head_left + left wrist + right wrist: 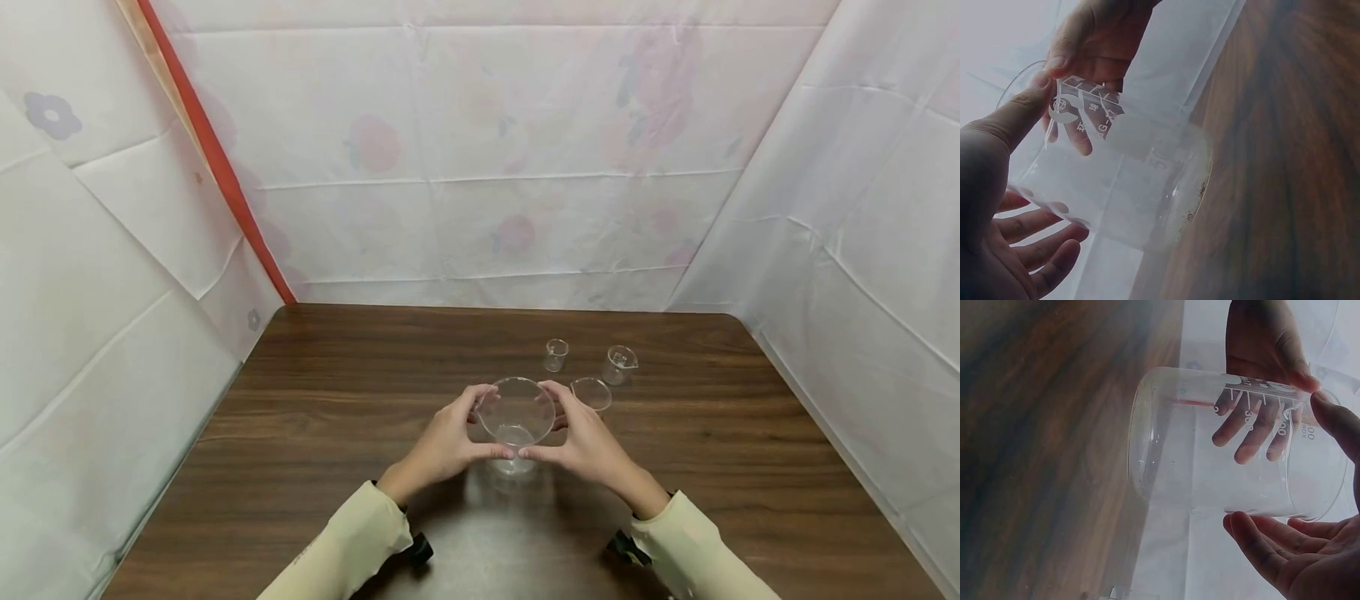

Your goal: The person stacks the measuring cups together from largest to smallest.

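- Gripping the large beaker (516, 417) (rim up): left hand (448, 435) and right hand (587, 435), at its opposite sides.
- Under the large beaker: brown table (315, 408).
- Beyond it, rightward: smallest beaker (556, 357), printed beaker (619, 367), half-hidden beaker (592, 393).

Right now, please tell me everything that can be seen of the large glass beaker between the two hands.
The large glass beaker looks clear and colourless, with a round open mouth, thin rim and rounded lower edge. White scale lines, numbers and lettering mark its wall; small dark specks show near its base. It looks empty and about upright, mouth up. The left hand and right hand hold it from both sides, fingers against its wall. Whether its base touches the wooden table, I cannot tell.
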Available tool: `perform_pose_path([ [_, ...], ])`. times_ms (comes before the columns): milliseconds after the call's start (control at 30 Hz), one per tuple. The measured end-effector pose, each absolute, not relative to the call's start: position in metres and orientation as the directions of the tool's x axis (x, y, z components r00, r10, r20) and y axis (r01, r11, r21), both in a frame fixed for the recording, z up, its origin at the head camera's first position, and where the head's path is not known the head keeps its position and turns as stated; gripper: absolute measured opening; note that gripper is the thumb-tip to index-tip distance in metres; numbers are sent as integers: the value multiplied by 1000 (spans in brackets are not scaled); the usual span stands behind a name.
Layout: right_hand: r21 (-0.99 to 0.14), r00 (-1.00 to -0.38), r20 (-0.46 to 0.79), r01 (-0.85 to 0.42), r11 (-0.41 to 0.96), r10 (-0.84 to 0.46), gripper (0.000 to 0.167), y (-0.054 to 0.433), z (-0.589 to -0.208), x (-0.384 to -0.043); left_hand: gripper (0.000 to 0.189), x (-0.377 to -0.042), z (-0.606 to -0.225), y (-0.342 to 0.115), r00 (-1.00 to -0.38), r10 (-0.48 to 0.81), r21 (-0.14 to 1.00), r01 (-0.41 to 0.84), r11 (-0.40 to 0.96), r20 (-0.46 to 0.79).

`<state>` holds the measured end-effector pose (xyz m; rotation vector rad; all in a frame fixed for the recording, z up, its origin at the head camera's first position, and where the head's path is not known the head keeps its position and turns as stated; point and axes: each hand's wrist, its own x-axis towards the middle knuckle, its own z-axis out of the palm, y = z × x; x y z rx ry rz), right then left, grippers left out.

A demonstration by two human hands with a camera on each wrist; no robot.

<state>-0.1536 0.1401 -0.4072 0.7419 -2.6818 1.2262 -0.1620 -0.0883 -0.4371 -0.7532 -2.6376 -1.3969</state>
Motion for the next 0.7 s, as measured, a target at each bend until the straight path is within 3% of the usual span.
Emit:
perform_pose_path([
  [700, -688, -876, 267, -465, 557, -402, 89, 143, -420, -142, 86, -154, -445, -84, -880, 410, 754, 436, 491, 241],
])
